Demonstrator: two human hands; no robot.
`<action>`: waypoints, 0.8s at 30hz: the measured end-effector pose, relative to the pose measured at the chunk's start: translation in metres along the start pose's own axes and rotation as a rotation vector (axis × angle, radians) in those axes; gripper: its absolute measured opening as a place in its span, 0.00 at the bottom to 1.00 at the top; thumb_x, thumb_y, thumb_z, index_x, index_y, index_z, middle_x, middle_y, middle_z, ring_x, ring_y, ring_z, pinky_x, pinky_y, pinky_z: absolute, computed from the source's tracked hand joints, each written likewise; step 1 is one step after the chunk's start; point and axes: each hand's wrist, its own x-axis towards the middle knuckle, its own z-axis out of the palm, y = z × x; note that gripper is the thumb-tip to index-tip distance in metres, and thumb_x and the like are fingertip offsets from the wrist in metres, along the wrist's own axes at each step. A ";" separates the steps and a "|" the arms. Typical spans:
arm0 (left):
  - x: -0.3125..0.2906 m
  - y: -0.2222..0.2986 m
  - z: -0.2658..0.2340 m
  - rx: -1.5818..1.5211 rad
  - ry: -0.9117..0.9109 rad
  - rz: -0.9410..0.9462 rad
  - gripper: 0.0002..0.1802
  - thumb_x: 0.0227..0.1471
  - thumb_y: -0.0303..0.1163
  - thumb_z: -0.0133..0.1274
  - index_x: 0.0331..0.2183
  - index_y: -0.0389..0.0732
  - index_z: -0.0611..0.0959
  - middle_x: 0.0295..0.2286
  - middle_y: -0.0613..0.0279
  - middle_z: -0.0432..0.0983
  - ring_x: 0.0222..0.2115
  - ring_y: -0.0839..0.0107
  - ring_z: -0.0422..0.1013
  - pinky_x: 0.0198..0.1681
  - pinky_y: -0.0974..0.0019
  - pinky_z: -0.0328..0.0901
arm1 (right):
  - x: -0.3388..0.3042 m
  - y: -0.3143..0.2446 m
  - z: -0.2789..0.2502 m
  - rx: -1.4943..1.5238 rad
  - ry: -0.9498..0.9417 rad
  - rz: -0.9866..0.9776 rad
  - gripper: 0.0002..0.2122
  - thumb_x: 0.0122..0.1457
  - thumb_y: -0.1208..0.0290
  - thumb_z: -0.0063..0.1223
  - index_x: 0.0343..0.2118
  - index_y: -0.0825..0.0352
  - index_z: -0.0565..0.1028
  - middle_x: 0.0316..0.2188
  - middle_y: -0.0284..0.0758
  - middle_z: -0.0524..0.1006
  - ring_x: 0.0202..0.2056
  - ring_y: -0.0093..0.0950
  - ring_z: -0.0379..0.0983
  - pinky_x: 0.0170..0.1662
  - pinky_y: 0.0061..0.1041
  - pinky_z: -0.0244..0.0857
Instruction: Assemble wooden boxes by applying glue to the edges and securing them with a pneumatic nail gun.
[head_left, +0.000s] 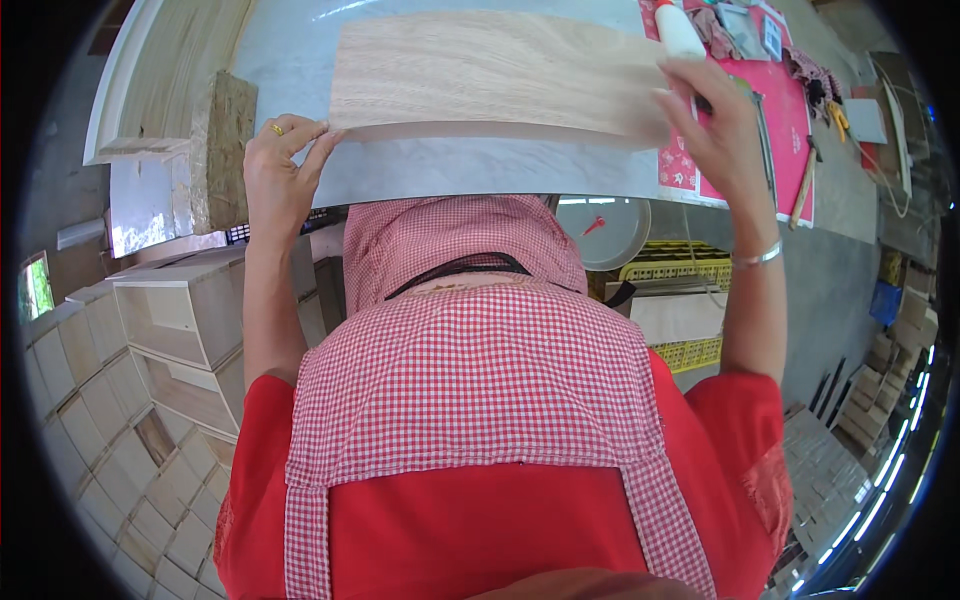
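Observation:
A pale wooden board [490,75] with visible grain lies across the far side of the work table, its near edge slightly raised with a shadow under it. My left hand [285,160], wearing a ring, pinches the board's near left corner between thumb and fingers. At the other end, my right hand [715,125] has its thumb and fingers apart beside the board's right edge, which looks smeared by motion. Nothing shows between those fingers. A white bottle with a red tip [679,32] stands just beyond my right hand.
A chipboard block [222,150] and stacked pale panels [180,75] are left of the board. On the right, a hammer [804,185] lies on a pink sheet [782,110]. Below the table are a round pan [635,235] and yellow crates [690,265]; wooden boxes [165,320] stand lower left.

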 end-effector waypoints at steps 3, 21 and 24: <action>0.004 0.000 -0.002 0.004 -0.005 0.035 0.09 0.45 0.30 0.65 0.29 0.36 0.86 0.27 0.57 0.79 0.31 0.60 0.73 0.37 0.61 0.66 | -0.039 0.002 0.000 0.004 0.067 0.189 0.08 0.53 0.77 0.60 0.36 0.70 0.78 0.26 0.38 0.77 0.26 0.29 0.74 0.31 0.26 0.67; 0.001 -0.011 -0.001 -0.139 -0.054 -0.058 0.08 0.45 0.25 0.65 0.31 0.34 0.85 0.30 0.57 0.80 0.33 0.65 0.75 0.38 0.66 0.68 | -0.050 -0.014 0.016 -0.198 0.019 0.219 0.04 0.52 0.76 0.60 0.29 0.72 0.79 0.20 0.39 0.74 0.20 0.29 0.72 0.26 0.25 0.63; 0.001 -0.018 0.002 -0.196 -0.052 -0.074 0.08 0.44 0.24 0.65 0.32 0.34 0.85 0.30 0.57 0.80 0.33 0.67 0.75 0.38 0.68 0.68 | -0.047 -0.013 0.014 -0.297 -0.007 0.150 0.04 0.51 0.76 0.61 0.29 0.71 0.79 0.20 0.40 0.75 0.20 0.31 0.72 0.26 0.26 0.64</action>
